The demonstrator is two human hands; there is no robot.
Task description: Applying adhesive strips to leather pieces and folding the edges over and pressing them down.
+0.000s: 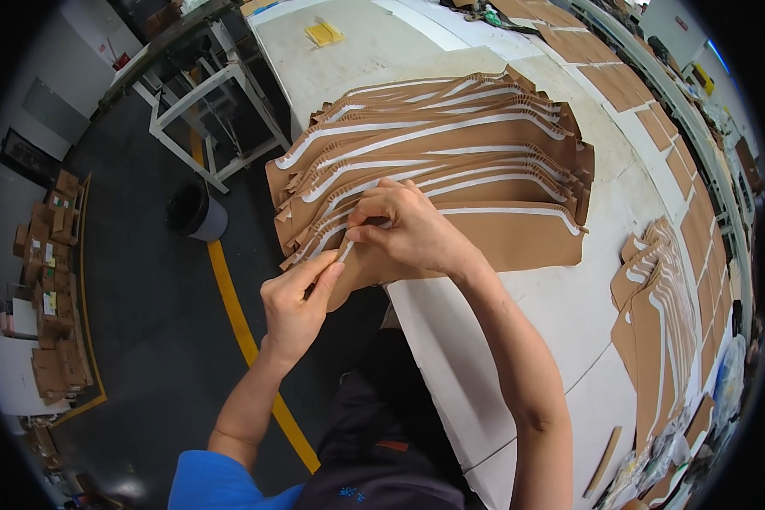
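My left hand (297, 302) pinches the edge of a brown sheet piece (353, 280) with a narrow white strip along it, at the near left corner of the pile. Just above and to the right, my right hand (404, 229) is closed, thumb and fingers on that same edge. Many similar brown pieces (501, 234) lie overlapped in rows on the worktable, each with a curved white band and small notches along its edge. My fingertips partly hide the edge they hold.
The white worktable (433, 340) holds more brown pieces (650, 357), a yellow object (323, 32) and a wooden stick (602, 459). Left are a metal-framed bench (187, 119), a bin (197, 221), cardboard boxes (55, 306) and yellow floor lines (234, 306).
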